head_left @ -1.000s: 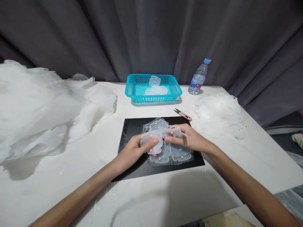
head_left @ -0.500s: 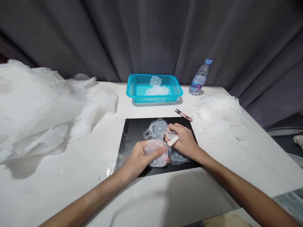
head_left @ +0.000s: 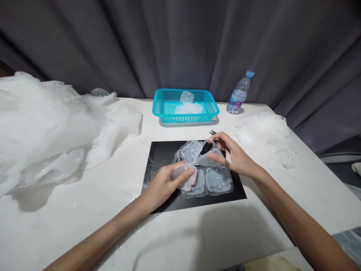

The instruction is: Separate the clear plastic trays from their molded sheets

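Observation:
A translucent rounded-square piece [head_left: 184, 180] is pinched between the thumb and fingers of my left hand [head_left: 166, 182], over a black mat [head_left: 162, 152]. My right hand [head_left: 229, 155] grips a thin translucent sheet [head_left: 210, 160] at the mat's upper right, thumb and fingertips on its raised edge. A pale stick-like item shows beside the right palm, partly covered. Under and between the hands, joined translucent squares [head_left: 219, 180] with small dots lie flat on the mat. Stringy translucent scraps [head_left: 180, 155] rest above my left hand.
A blue basket [head_left: 186, 118] at the back holds translucent pieces. A water bottle [head_left: 239, 94] stands right of it. White translucent heaps lie at the left [head_left: 47, 128] and right [head_left: 263, 135]. Dark scissor tips [head_left: 212, 132] show behind my right hand.
My right hand has moved up and right from beside the left hand and now lifts the sheet's edge. Flat squares beneath are uncovered. The pink snips are now mostly hidden.

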Tool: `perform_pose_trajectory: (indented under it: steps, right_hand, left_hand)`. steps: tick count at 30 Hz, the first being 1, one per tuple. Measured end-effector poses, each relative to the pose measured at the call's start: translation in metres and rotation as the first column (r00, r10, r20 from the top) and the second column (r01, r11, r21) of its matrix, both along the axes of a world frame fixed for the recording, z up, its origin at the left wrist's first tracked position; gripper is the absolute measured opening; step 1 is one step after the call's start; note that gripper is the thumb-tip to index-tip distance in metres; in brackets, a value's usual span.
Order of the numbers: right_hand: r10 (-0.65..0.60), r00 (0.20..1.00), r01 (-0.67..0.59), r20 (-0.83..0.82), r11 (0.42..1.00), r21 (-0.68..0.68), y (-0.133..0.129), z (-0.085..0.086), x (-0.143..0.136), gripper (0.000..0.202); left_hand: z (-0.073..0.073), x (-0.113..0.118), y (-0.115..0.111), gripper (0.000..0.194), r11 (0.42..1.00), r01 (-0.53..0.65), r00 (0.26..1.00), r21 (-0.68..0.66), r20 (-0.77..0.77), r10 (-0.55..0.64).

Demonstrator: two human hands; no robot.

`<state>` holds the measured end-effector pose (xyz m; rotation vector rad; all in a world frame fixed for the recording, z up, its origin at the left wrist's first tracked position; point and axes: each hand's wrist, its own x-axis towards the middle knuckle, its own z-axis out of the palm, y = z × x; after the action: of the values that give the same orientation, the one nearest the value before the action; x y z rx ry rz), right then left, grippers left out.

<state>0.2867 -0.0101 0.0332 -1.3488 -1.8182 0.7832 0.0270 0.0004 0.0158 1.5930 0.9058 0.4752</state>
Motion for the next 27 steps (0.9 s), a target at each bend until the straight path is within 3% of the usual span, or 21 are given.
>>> perform_pose_trajectory:
  steps: [3,5,7,9,11,14,16,21,23,24,27]
  right_hand:
    - [-0.120,0.992,0.110,0.039,0.971,0.212,0.003,-0.013,-0.011,0.035]
    - [-0.276,0.960,0.244,0.036,0.896,0.371,0.006,-0.019,-0.018,0.037]
    - [-0.353,0.935,0.297,0.041,0.840,0.453,0.007,-0.018,-0.022,0.037]
    - [-0.232,0.965,0.164,0.122,0.898,0.408,0.006,-0.012,-0.024,0.029]
    - [0.029,0.980,-0.080,0.195,0.963,0.259,0.004,-0.006,-0.025,0.014]
    - [0.307,0.933,-0.319,0.186,0.947,0.034,0.003,-0.002,-0.027,0.015]
    - [0.352,0.927,-0.353,0.131,0.936,-0.018,0.004,-0.003,-0.028,0.019]
    - [0.324,0.946,-0.324,-0.028,0.946,-0.002,0.007,-0.003,-0.027,0.009]
    - [0.321,0.947,-0.321,-0.016,0.947,0.002,0.007,-0.005,-0.028,0.011]
    - [0.318,0.948,-0.319,0.008,0.948,0.008,0.008,-0.008,-0.029,0.012]
    - [0.182,0.965,-0.202,0.187,0.975,0.094,0.012,-0.020,-0.033,0.016]
  left_hand:
    - [-0.003,-0.001,-0.002,0.035,0.995,-0.052,0.997,0.082,-0.051,0.056]
    - [-0.004,-0.002,-0.002,0.035,0.993,-0.049,0.995,0.107,-0.080,0.058]
    - [-0.003,-0.002,-0.002,0.034,0.993,-0.032,0.995,0.112,-0.086,0.041]
    - [-0.002,-0.003,-0.002,0.033,0.991,-0.018,0.996,0.131,-0.080,0.028]
    - [-0.001,-0.003,-0.001,0.031,0.984,-0.003,0.996,0.176,-0.088,0.019]
    - [0.000,-0.004,-0.002,0.032,0.965,0.011,0.990,0.262,-0.135,0.026]
    - [0.000,-0.003,-0.002,0.032,0.952,0.006,0.987,0.306,-0.153,0.043]
    - [-0.002,-0.002,-0.004,0.024,0.900,0.055,0.993,0.432,-0.120,-0.003]
    - [-0.004,-0.001,-0.006,0.021,0.817,0.117,0.988,0.565,-0.151,-0.037]
    - [-0.006,-0.001,-0.008,0.020,0.734,0.153,0.983,0.661,-0.179,-0.043]
    - [-0.011,0.001,-0.017,0.023,0.364,0.242,0.968,0.899,-0.251,-0.024]
